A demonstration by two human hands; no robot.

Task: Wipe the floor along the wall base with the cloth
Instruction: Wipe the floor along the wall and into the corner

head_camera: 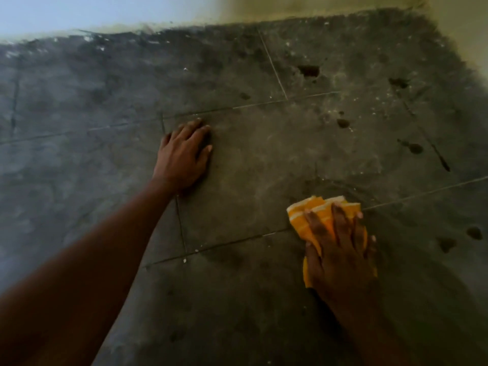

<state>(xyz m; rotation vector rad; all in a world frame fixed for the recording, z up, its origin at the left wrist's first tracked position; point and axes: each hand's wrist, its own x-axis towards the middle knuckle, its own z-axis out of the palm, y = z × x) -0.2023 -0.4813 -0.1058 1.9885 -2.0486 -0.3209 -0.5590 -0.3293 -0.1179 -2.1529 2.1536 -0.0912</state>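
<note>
A folded orange and white cloth (311,212) lies on the dark grey tiled floor (250,165) at the lower right. My right hand (340,249) presses flat on top of it, fingers spread, covering most of the cloth. My left hand (184,154) rests palm down on the bare floor further left and nearer the wall, holding nothing. The pale wall (303,6) runs along the top of the view, and its base (184,29) meets the floor in a dirty, speckled line well beyond both hands.
A second wall (464,35) closes the corner at the upper right. Dark wet-looking spots (307,71) and white specks dot the tiles toward that corner. Thin grout lines cross the floor.
</note>
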